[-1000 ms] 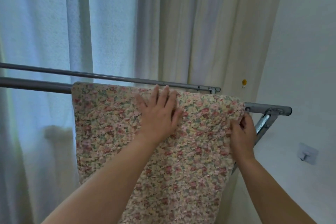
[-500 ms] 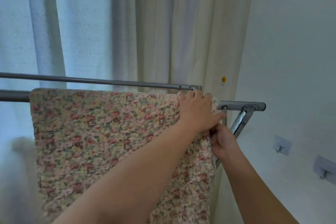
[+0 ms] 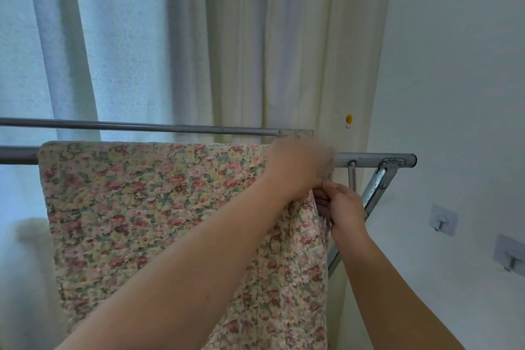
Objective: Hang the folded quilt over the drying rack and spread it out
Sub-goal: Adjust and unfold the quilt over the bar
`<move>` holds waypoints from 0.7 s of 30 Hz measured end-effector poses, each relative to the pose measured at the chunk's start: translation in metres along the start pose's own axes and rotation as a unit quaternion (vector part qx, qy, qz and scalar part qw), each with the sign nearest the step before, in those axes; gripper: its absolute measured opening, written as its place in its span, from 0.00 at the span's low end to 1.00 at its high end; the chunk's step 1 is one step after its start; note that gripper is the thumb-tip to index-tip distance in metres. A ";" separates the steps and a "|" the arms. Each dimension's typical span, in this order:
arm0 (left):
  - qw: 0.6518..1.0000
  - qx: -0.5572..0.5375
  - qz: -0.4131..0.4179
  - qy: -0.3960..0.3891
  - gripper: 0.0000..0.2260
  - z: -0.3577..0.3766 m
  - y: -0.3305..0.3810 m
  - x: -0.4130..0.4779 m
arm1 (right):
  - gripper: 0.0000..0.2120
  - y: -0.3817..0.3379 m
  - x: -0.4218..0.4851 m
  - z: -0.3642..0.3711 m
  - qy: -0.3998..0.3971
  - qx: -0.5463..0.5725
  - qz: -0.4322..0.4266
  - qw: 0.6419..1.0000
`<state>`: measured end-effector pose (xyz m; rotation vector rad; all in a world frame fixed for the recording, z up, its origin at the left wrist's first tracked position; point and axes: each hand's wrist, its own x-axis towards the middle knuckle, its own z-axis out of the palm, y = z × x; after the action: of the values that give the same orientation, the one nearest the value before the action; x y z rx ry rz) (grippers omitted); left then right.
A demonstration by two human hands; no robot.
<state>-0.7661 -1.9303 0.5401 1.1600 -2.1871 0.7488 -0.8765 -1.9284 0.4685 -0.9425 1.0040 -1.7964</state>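
Quilt (image 3: 147,207) draped over rack (image 3: 375,158), soft, likely heavy; right hand (image 3: 345,209) pinching right edge, left hand (image 3: 298,167) blurred, grip unclear; best gripped along edges.

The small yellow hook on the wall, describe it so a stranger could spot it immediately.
Start at the cream curtain, then go to its right edge, just above the drying rack bar's end. The small yellow hook sits there, round and bright, unlike the square grey hooks lower right.

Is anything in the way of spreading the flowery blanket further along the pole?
Nothing visible blocks it. The quilt already hangs over the front rail, which runs bare to its right end. Both the left hand and right hand touch the quilt's right edge.
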 end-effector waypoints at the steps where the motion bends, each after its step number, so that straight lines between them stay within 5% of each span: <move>1: 1.000 -0.012 -0.002 0.003 0.21 -0.003 -0.003 -0.001 | 0.09 0.001 0.001 0.000 0.010 -0.011 -0.004 1.000; 7: 0.991 -0.030 -0.121 0.050 0.18 -0.022 -0.044 -0.004 | 0.11 0.007 0.007 -0.001 0.049 -0.041 -0.030 0.998; 12: 0.988 -0.066 -0.033 -0.136 0.20 -0.029 -0.050 -0.004 | 0.09 0.011 0.004 0.004 0.059 -0.050 -0.036 0.996; 16: 0.988 -0.024 -0.049 -0.144 0.28 -0.028 -0.048 -0.003 | 0.06 0.001 0.000 0.008 0.120 -0.046 -0.110 0.986; 18: 0.991 -0.008 -0.052 -0.126 0.28 -0.024 -0.042 -0.004 | 0.08 -0.012 -0.004 0.017 0.148 -0.142 -0.283 0.937; 21: 0.992 -0.013 -0.059 -0.112 0.25 -0.024 -0.039 -0.001 | 0.05 -0.030 -0.001 0.037 0.065 -0.306 -0.467 0.827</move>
<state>-0.7277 -1.9318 0.5641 1.4040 -2.2762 0.5626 -0.8528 -1.9276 0.5094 -1.9915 1.3803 -2.3752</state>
